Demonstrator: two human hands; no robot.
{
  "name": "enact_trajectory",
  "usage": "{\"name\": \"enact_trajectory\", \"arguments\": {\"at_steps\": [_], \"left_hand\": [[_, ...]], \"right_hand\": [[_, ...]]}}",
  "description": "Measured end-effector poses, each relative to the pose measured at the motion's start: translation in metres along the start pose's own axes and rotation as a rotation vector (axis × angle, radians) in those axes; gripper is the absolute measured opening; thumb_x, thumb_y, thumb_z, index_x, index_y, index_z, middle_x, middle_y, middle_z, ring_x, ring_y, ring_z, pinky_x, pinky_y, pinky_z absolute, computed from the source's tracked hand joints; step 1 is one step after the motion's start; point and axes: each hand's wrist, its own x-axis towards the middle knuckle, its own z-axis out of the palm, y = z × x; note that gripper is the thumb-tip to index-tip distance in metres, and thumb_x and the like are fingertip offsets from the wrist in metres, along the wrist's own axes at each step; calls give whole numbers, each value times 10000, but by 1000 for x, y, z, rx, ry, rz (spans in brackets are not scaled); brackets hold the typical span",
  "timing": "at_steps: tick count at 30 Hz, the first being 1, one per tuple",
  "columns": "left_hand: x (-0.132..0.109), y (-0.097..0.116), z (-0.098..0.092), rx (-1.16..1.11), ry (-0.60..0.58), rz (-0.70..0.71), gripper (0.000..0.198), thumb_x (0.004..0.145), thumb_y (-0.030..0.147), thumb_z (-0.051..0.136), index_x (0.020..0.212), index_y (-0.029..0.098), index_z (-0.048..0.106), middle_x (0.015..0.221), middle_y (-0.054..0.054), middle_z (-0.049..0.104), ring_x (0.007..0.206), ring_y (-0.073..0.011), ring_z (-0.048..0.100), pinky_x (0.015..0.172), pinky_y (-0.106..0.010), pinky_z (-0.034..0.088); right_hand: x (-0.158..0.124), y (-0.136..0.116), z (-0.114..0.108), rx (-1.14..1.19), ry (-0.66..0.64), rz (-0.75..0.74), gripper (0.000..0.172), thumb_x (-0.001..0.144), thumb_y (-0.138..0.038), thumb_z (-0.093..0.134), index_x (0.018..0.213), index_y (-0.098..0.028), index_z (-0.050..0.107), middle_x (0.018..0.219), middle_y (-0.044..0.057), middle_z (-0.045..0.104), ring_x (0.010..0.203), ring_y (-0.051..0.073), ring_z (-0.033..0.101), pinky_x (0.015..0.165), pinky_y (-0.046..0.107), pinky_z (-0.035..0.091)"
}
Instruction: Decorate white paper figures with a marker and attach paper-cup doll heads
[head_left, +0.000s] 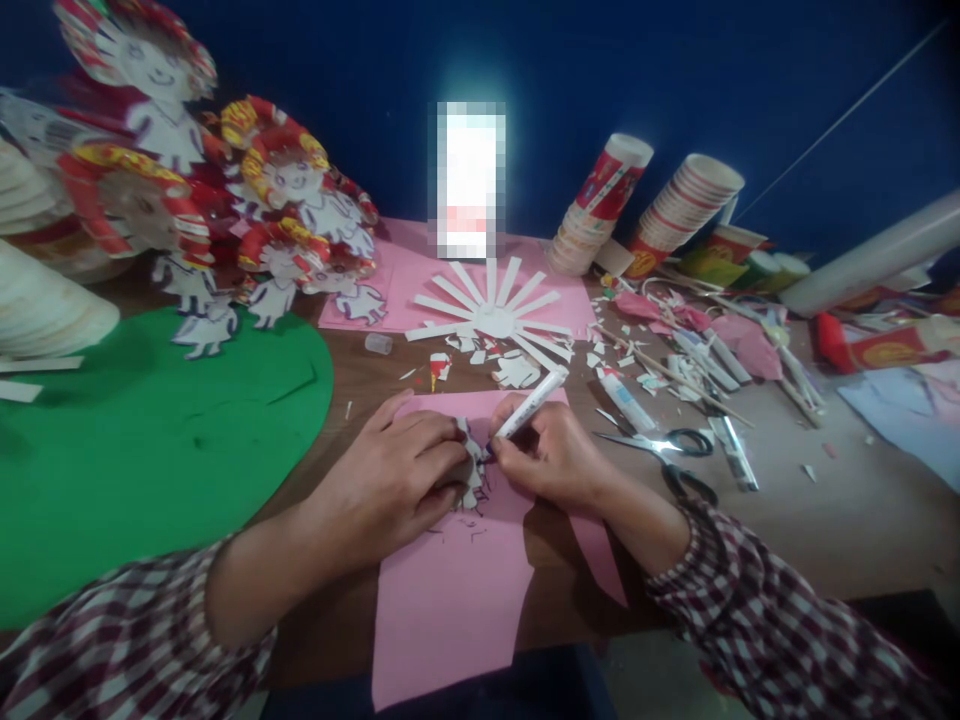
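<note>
My right hand (551, 450) grips a white marker pen (531, 404), its tip down at the edge of a small white paper cutout (472, 465). The fingers of my left hand (409, 465) lie bent over that cutout and press it onto a pink paper sheet (457, 610). Dark pen strokes show on the pink sheet just below and beside the cutout. Part of the cutout is hidden under my left fingers. Black-handled scissors (667, 455) lie partly open to the right of my right hand, near a white glue bottle (624, 400).
A cut-open paper cup (495, 320) with spread strips lies behind my hands, among paper scraps. Decorated paper figures (292, 190) stand at back left above a green round sheet (150, 450). Stacked paper cups (686, 210) lean at back right. A lit phone screen (469, 170) stands behind.
</note>
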Motion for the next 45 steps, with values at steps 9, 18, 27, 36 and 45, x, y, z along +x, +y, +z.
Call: {"name": "enact_trajectory", "arguments": {"at_steps": [9,18,27,36,45], "left_hand": [[-1,-1,1,-2,-1,6,128,860,201,541,968,208,609,1050,-43,649,1029,-219,591,1057,-491,270],[0,-2,1,-3,-2,8,130,866,219,542,975,216,613,1050,-35,646,1038,-219,588,1065,-494,261],[-1,-2,1,-5,-5,13,141,864,217,547,989,211,611,1053,-43,650,1034,-228,591,1051,-498,268],[0,-1,1,-8,9,-2,120,867,219,556,967,194,617,1056,-50,653,1038,-221,587,1070,-491,268],[1,0,0,-26,-6,-23,108,871,231,553,952,200,617,1055,-47,645,1038,-221,584,1057,-487,287]], "right_hand": [[-1,1,0,-62,-24,14,21,721,-159,558,713,-178,556,536,-51,485,482,83,456,487,197,359],[-1,-2,-2,-80,-28,11,30,709,-166,554,694,-173,579,539,-38,503,489,88,460,484,201,352],[-1,0,-1,-54,-43,21,26,704,-161,553,696,-174,573,540,-45,486,482,82,439,474,202,335],[0,4,-1,168,48,14,55,742,-126,534,735,-179,530,619,-38,522,556,89,471,528,207,384],[-1,8,3,136,72,-27,61,764,-135,571,748,-180,534,632,-43,501,559,83,457,512,194,371]]}}
